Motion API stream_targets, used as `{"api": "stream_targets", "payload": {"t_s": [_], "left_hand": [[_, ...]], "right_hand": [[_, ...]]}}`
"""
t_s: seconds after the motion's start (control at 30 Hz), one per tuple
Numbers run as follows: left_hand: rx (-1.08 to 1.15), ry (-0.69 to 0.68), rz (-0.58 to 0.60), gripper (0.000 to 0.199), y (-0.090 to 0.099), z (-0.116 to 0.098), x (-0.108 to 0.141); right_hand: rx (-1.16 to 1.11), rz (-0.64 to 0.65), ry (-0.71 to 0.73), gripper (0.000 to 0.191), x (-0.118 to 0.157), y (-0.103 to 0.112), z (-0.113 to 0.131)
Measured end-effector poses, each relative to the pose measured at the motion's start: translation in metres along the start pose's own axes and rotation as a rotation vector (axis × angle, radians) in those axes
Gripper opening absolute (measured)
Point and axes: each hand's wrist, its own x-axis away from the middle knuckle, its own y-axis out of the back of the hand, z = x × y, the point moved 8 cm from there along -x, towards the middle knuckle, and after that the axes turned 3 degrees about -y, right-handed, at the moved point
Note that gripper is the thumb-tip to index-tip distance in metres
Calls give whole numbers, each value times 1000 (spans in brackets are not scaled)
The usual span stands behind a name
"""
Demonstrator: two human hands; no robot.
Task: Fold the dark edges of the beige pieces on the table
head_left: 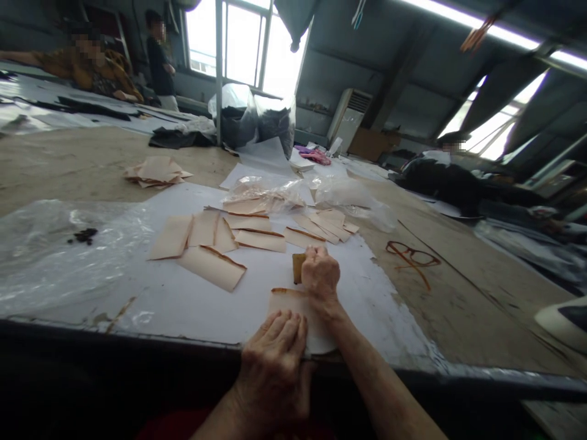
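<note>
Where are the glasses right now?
In the head view, the eyeglasses lie on the table, to the right of the white paper and the right hand.

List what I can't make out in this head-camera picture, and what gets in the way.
All in the head view:
Tan block: its right part is hidden by the right hand.
Pale piece: partly covered by the left hand.
Dark bits on the plastic sheet: too small to identify.
White object: cut off by the right edge.
Clear bags: contents too blurred to name.
</note>
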Motion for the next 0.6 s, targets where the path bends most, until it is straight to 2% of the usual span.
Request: {"api": "stream_targets", "payload": {"t_s": [0.13, 0.2, 0.27, 0.43, 0.6], "left_hand": [[4, -8, 1, 44, 0, 0, 0], [10, 0, -5, 45, 0, 0, 0], [25, 15, -9, 46, -1, 1, 0], [58, 29, -12, 47, -3, 2, 0], [51, 10, -3, 46, -2, 1, 2]], "right_hand": [[9, 37, 219, 28, 17, 11, 0], [85, 58, 333, 27, 28, 7, 6], [166, 65, 389, 26, 32, -1, 13], [242, 71, 295, 25, 22, -15, 23], [136, 71, 133, 28, 12, -18, 21]]}}
